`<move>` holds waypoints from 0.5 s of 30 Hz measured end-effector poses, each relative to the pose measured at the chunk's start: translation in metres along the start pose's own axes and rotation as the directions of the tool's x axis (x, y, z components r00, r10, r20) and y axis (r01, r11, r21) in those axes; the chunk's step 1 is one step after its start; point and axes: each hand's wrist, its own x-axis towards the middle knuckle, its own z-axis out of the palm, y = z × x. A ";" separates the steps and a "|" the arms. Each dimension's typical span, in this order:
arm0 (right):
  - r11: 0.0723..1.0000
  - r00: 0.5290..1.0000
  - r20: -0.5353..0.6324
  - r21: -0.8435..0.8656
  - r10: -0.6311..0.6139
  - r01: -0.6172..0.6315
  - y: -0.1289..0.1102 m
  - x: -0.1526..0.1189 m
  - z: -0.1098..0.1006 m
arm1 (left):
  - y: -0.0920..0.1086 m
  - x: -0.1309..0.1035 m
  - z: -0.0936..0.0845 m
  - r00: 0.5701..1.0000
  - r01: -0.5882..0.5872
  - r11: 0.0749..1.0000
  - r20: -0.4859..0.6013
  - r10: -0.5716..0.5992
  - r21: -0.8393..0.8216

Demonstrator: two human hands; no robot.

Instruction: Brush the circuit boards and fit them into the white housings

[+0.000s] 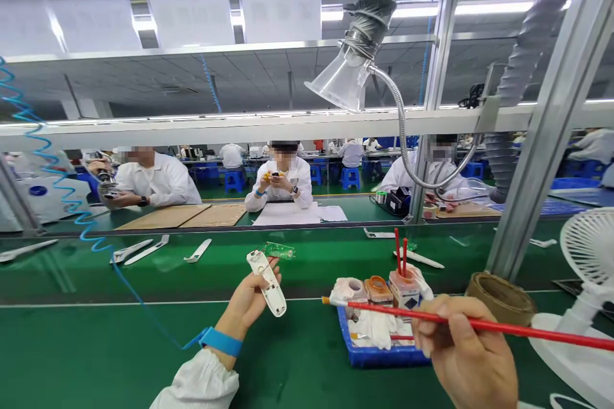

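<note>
My left hand grips a white plastic housing, its hollow inner side facing me, over the front edge of the green belt. A blue wrist strap circles that wrist. Just behind the fingers, a small green circuit board lies on the belt. Between the thumb and fingers of my right hand is a long red-handled paintbrush, held nearly level with its bristle tip pointing left. The brush crosses in front of a blue tray holding small jars, white cloth and another brush.
Several white plastic parts lie along the green belt. A brown tape roll and a white fan stand at right. A clear extraction hood hangs overhead. A coiled blue cord hangs at left. Co-workers sit across the line.
</note>
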 end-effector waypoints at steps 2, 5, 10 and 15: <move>0.994 0.994 -0.017 -0.008 -0.110 0.110 -0.003 0.007 0.013 | 0.009 -0.018 0.010 0.999 0.010 1.000 0.035 -0.010 -0.020; 0.982 0.984 0.046 -0.070 -0.175 0.178 -0.004 0.010 0.022 | 0.015 -0.043 0.026 0.981 0.076 0.997 0.182 -0.072 -0.015; 0.964 0.961 0.235 -0.181 -0.149 0.194 -0.006 0.000 0.015 | 0.016 -0.074 0.050 0.929 0.230 0.973 0.300 -0.218 -0.006; 0.957 0.959 0.266 -0.240 -0.098 0.164 -0.008 -0.009 0.007 | 0.014 -0.086 0.063 0.877 0.354 0.935 0.360 -0.318 -0.036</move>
